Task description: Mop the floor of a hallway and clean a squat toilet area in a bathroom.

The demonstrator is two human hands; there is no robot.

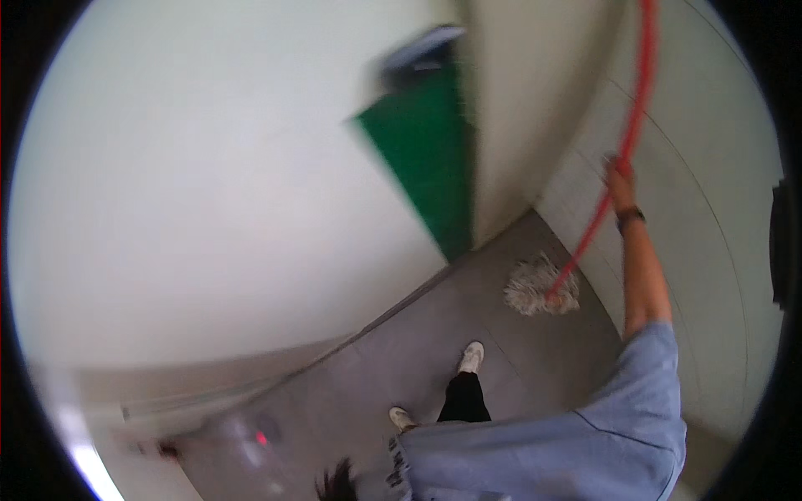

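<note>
My right hand [620, 178] is closed around the long red handle [640, 94] of a string mop, with a dark band on the wrist. The handle slants down to the off-white string mop head [529, 288], which lies on the grey floor close to the right-hand wall. My left hand is out of view.
A large white surface [219, 188] fills the left side. Beside it is a green surface [432, 163] with a blurred dark object [423, 59] at its top. A pale panelled wall [689, 238] borders the grey floor [388, 369] on the right. Below are my light shoes [472, 357].
</note>
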